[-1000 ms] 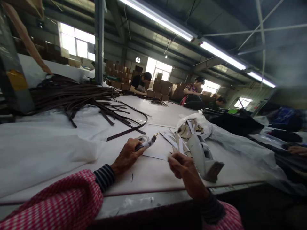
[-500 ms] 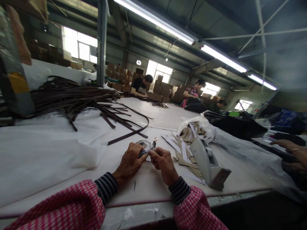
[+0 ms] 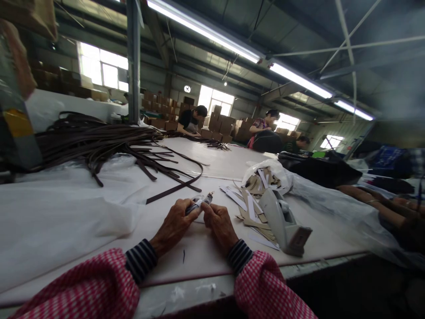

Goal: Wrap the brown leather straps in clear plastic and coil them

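Observation:
Both my hands meet over the white tabletop around a coiled dark strap [image 3: 196, 204] with a pale wrap on it. A small metal fitting [image 3: 210, 195] sticks up at its far right end. My left hand [image 3: 172, 223] is closed around the coil's left side. At the right end, my right hand [image 3: 219, 223] pinches it with thumb and fingers. The palms and part of the coil are hidden by the fingers. Right of my right hand lie beige and white strips [image 3: 254, 212], with a grey tape dispenser [image 3: 280, 221] beside them.
Long dark straps [image 3: 96, 137] are heaped at the left, beside white plastic sheeting [image 3: 66, 226]. A clear bag [image 3: 282, 177] of strips stands behind the dispenser. A co-worker's arm [image 3: 372, 201] reaches in from the right. Other people work at the far table.
The view has shifted slightly. The strap coil is turned, and its metal fitting now sits lower and closer to my right fingers. The co-worker's arm at the right has reached further in.

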`<state>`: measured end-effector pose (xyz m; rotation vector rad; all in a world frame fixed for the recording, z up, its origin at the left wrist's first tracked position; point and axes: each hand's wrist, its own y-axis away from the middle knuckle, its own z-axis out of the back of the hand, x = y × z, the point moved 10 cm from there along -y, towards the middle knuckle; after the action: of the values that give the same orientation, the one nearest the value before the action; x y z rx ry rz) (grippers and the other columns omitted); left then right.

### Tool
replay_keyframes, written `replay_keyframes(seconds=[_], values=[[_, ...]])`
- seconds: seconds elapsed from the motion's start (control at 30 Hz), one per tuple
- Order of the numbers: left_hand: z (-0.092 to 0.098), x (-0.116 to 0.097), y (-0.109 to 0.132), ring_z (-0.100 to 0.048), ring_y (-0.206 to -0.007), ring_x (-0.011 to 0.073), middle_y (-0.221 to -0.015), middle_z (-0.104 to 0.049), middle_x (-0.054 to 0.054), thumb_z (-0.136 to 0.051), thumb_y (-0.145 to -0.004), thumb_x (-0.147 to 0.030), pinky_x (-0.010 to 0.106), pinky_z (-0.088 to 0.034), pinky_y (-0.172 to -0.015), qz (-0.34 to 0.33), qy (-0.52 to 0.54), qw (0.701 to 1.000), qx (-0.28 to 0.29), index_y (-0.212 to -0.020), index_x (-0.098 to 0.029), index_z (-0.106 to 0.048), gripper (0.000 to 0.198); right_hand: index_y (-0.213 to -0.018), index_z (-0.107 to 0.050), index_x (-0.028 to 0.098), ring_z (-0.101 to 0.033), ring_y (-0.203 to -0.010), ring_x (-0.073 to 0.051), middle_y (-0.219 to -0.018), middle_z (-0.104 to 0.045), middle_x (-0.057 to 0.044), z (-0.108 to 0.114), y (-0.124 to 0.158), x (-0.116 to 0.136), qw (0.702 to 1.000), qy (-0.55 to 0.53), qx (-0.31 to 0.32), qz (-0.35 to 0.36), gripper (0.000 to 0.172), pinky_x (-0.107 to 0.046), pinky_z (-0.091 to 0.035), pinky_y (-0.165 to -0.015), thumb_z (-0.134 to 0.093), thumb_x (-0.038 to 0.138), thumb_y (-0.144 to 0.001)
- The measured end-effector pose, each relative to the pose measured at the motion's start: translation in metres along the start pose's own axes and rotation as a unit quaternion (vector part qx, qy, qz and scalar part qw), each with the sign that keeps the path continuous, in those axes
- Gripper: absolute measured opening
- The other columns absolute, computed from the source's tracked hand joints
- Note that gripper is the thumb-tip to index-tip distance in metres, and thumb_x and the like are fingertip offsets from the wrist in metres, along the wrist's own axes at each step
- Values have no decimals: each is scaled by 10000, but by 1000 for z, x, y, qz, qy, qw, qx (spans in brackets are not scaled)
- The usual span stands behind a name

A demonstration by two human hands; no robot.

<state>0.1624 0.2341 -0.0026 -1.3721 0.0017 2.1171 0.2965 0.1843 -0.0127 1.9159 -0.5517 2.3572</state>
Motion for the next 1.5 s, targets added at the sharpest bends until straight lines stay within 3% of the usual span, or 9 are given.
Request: replay_keyframes(seconds=[0.2, 0.33, 0.4, 0.53, 0.73, 0.93, 1.23, 1.4, 1.5], values=[[-4, 0, 2, -464, -704, 161, -739, -538, -28, -578, -907, -542, 277, -367, -643, 33, 148, 987, 49, -800, -174, -615, 385, -738, -586, 170, -370, -433, -81, -583, -544, 22, -16, 7, -5, 994, -85, 60, -14, 483, -232, -237, -404, -583, 606, -946], [-2, 3, 0, -451, -693, 158, -732, -527, -26, -598, -885, -576, 272, -340, -615, 44, 147, 988, 31, -817, -162, -654, 423, -900, -638, 187, -536, -628, -141, -771, -619, -11, 11, 16, 32, 987, 103, -26, 119, 205, -261, -442, -570, -608, 376, -973], [-1, 0, 1, -446, -694, 158, -724, -515, -29, -610, -873, -601, 270, -328, -605, 39, 129, 991, 23, -797, -167, -644, 442, -1051, -656, 203, -597, -836, -195, -953, -654, -51, 16, 27, 67, 938, 252, -56, 229, 103, -315, -499, -749, -638, 249, -960], [-2, -14, 3, -429, -683, 155, -692, -468, -39, -534, -916, -607, 277, -327, -614, -8, 65, 997, 36, -723, -190, -546, 460, -1151, -645, 232, -574, -1076, -238, -1147, -652, -76, -13, 36, 95, 825, 450, 56, 337, 160, -339, -490, -879, -614, 183, -1001], [-3, -12, 6, -492, -795, 203, -807, -541, 12, -567, -894, -419, 327, -369, -726, -40, -30, 998, 26, -731, -204, -517, 274, -963, -628, 201, -579, -958, -210, -1004, -645, -42, -32, 32, 88, 767, 527, 134, 339, 77, -307, -474, -769, -612, 134, -997], [-18, -15, 13, -524, -937, 248, -910, -632, 42, -590, -819, -199, 380, -410, -843, -116, -81, 989, 51, -811, -224, -551, 47, -992, -609, 225, -591, -1008, -193, -1087, -620, -22, -31, 31, 70, 792, 499, 181, 302, 81, -288, -494, -783, -681, 205, -964], [-11, -19, 11, -549, -862, 218, -882, -569, 26, -590, -947, -322, 362, -430, -790, -125, -62, 989, 42, -796, -214, -532, 194, -912, -544, 216, -591, -976, -196, -1046, -609, -37, -30, 24, 69, 763, 539, 152, 324, 176, -281, -485, -731, -591, 73, -821], [-22, -32, 17, -556, -885, 215, -887, -585, 21, -664, -921, -347, 343, -441, -797, -166, -85, 977, 100, -843, -204, -582, 182, -895, -566, 206, -600, -933, -215, -994, -607, -37, -23, 33, 66, 794, 513, 131, 300, 200, -310, -521, -749, -641, 58, -783], [-9, -45, 22, -563, -917, 233, -894, -621, 42, -628, -949, -342, 358, -454, -820, -190, -98, 974, 70, -858, -201, -614, 168, -1104, -595, 215, -593, -1069, -258, -1150, -618, -75, -15, 44, 72, 824, 470, 98, 300, 266, -358, -566, -821, -680, 125, -869]])
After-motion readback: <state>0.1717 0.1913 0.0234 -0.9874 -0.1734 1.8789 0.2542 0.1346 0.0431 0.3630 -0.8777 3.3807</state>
